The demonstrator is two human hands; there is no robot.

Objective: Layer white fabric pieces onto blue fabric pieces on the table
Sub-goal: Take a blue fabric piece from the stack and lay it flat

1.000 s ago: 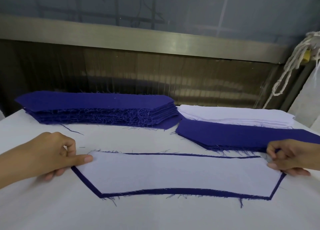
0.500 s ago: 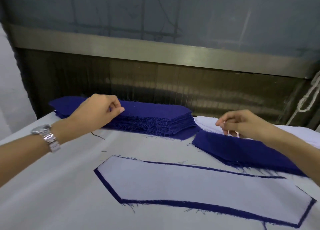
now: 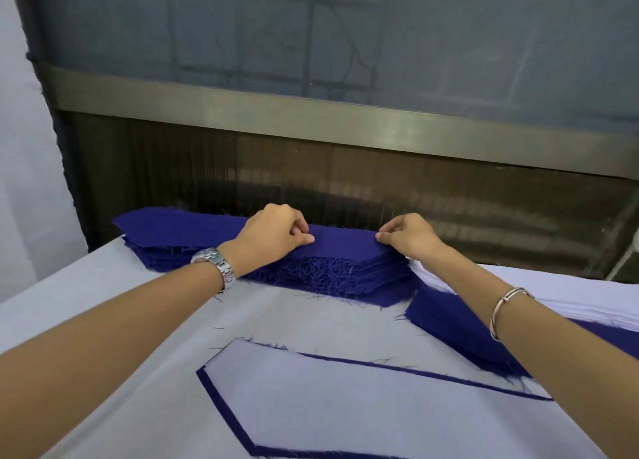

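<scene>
A tall stack of blue fabric pieces [image 3: 193,228] with frayed edges lies at the back of the table. My left hand [image 3: 273,232] pinches the top blue piece near the stack's middle. My right hand [image 3: 408,235] pinches the same top layer at the stack's right end. In front, a white fabric piece [image 3: 345,403] lies on a blue piece [image 3: 221,406], whose edge shows as a thin border all round. A second, lower blue stack [image 3: 446,317] sits to the right, partly under my right forearm. White pieces [image 3: 567,306] lie behind it.
The table [image 3: 103,306] is covered in white cloth. A dark wall with a metal rail [image 3: 311,116] stands right behind the stacks. A white surface [image 3: 20,168] rises at the left and a pale cord [image 3: 626,254] hangs at the far right.
Both hands left the layered white-on-blue piece and reached back. My right hand crossed from the white pile to the tall blue stack. Both now pinch its top piece.
</scene>
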